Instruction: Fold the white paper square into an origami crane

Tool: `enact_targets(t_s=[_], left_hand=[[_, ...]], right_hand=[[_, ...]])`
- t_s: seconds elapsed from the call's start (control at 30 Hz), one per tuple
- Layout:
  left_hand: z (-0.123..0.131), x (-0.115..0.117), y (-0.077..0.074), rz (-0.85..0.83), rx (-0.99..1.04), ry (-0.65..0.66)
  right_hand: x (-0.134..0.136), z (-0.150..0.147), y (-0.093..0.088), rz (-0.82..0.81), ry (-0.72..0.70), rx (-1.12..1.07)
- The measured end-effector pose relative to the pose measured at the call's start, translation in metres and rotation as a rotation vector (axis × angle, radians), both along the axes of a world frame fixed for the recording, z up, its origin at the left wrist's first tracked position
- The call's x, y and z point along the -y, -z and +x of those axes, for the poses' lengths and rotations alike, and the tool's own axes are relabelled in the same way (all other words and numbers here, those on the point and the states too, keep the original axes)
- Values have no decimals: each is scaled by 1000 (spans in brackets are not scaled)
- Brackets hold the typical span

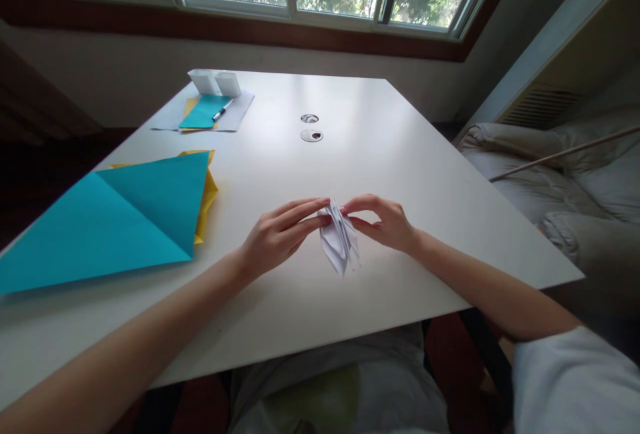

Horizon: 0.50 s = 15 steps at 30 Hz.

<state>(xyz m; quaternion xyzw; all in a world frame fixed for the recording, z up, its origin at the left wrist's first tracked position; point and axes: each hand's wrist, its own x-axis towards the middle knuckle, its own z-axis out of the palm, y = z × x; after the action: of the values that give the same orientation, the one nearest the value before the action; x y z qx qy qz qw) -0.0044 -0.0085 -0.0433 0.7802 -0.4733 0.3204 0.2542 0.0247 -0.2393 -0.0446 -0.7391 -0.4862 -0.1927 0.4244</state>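
Note:
A small folded white paper [339, 241] with several layered points is held up between my hands, above the near middle of the white table [400, 154]. My left hand [280, 234] pinches its upper left side, with the fingers stretched toward the right. On the other side, my right hand [383, 221] grips the upper right edge of the paper between thumb and fingertips. The lower tip of the paper points down, toward the table's near edge.
A large creased blue sheet [145, 214] lies at the left over yellow folded paper [206, 207]. Farther back are a smaller blue sheet [204, 112], a pen [223, 111] and white folded pieces [227, 84]. Two round fittings [311, 135] sit mid-table.

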Motion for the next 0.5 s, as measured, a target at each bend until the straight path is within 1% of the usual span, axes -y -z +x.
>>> enact_targets(t_s=[0.07,0.13,0.2,0.37,0.43,0.5], left_hand=[[1,-2,0,33,57,13],[1,-3,1,55,96,23],[2,-4,1,66,118,30],[1,-5,2,78,109,12],[1,-4,1,31,50,-2],[-1,-1,-1,-51,-53,-33]], right_hand=[[1,1,0,-52,-10,27],[2,2,0,-126,-22,89],[2,3,1,-166,-24,150],[2,3,1,-116,-1,182],[2,1,1,-88,5,153],[1,0,0,-61,1,75]])
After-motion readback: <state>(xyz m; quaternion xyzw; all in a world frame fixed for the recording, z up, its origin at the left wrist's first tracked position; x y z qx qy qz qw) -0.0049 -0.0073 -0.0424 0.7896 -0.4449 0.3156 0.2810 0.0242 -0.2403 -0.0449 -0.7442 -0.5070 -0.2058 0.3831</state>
